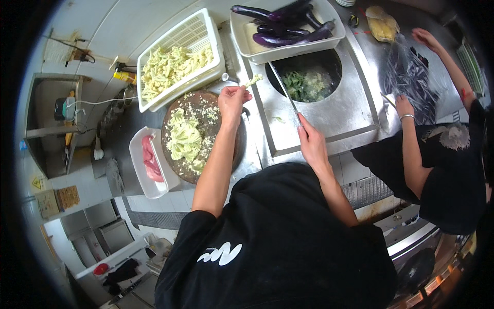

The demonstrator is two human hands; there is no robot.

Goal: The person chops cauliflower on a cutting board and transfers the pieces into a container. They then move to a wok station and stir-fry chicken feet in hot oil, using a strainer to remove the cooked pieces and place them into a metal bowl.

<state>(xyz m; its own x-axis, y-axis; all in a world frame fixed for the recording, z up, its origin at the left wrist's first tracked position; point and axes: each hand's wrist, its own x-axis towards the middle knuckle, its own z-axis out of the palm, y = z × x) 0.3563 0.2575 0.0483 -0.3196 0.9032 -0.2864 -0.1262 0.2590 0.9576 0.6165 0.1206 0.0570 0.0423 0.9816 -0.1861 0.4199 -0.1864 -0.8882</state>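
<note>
My left hand pinches a cauliflower floret by its stalk, above the counter edge beside the round chopping block. Cut cauliflower pieces and crumbs lie on that block. In my right hand is a kitchen knife, seen nearly edge-on, its blade pointing away from me. The blade crosses the left rim of a round opening in the steel counter. Inside the opening are green leaves and pale vegetable scraps.
A white plastic basket holds cauliflower florets. Purple eggplants fill a white tub behind the opening. Raw meat lies in a white container. At right, a co-worker's hand touches a clear plastic bag of dark produce.
</note>
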